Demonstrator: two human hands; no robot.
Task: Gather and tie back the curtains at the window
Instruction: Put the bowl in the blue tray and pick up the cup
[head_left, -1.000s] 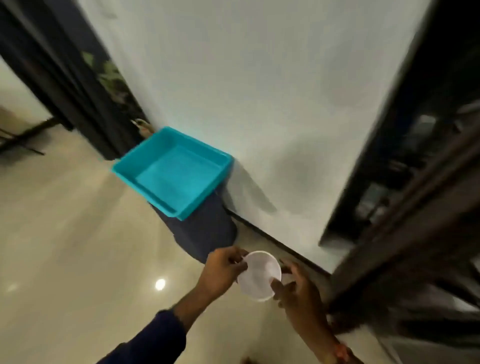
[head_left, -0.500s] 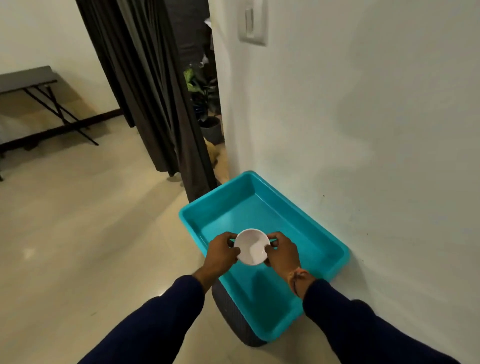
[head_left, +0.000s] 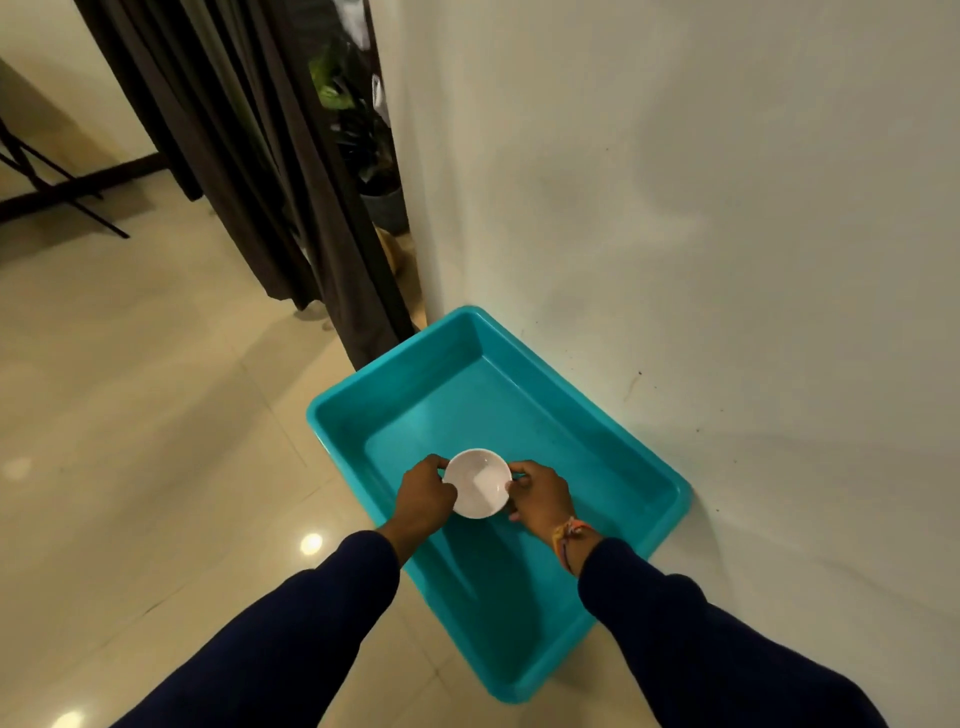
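A small white bowl (head_left: 477, 483) is held over the teal plastic tray (head_left: 566, 387) that stands by the wall. My left hand (head_left: 423, 493) grips the bowl's left rim and my right hand (head_left: 540, 496) grips its right rim. Dark curtains (head_left: 249, 156) hang to the floor at the upper left, ungathered, beside an opening with a potted plant (head_left: 363, 130) behind them. Both hands are well away from the curtains.
A white wall (head_left: 701, 208) runs along the right. Glossy beige floor tiles (head_left: 130, 415) stretch to the left. Black folding table legs (head_left: 47, 176) stand at the far left.
The view swung from a dark doorway to the tray and came closer. Both hands carried the bowl over the tray and keep holding it there.
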